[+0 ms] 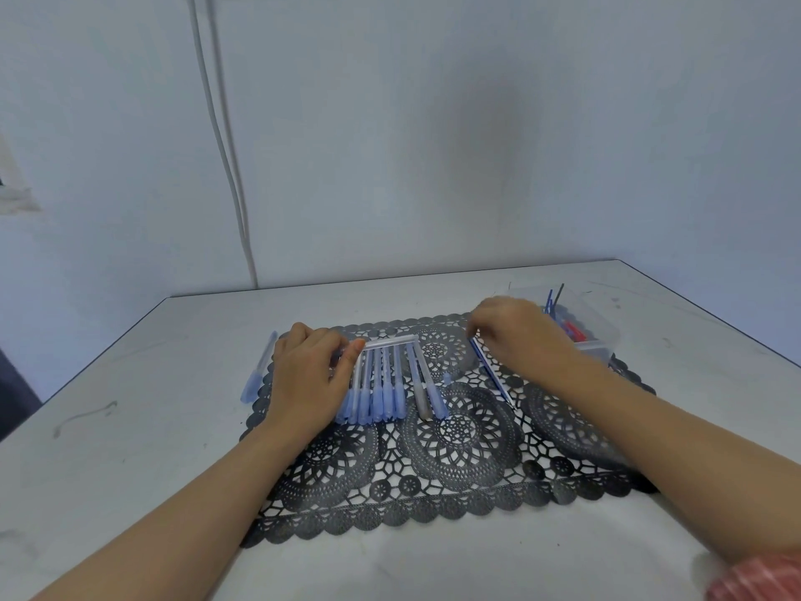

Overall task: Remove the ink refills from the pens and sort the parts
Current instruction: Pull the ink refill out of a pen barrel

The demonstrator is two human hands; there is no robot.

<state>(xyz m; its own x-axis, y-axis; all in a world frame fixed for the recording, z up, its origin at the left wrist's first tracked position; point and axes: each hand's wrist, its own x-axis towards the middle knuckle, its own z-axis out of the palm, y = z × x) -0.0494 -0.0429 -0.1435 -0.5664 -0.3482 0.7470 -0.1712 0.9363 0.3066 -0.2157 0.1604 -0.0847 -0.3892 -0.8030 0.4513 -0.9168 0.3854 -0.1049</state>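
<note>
The person works over a black lace mat (455,479) on the bench (130,435).

1. Left hand (310,375): lies over the near-left end of a row of pens (377,394), whose blue caps point toward the person. Thumb and curled fingers close narrowly on the left end of a pale barrel (392,340) that lies crosswise along the far ends of the row. This hold probably steadies the barrel and keeps the row from rolling.

2. Right hand (520,334): the grip is narrow, fingertips pinching the far end of a thin blue-and-white refill (494,375). The refill slants from the grip toward the person, its lower end low over the mat; contact cannot be confirmed. It is well apart from the barrel, so it appears fully withdrawn.

3. Sorting: a clear container (604,344) just beyond the right hand holds blue and red parts; it is the likely destination. Two pens (427,390) and a small blue cap (447,377) lie between the hands. One pen (259,370) lies off the mat, left.
</note>
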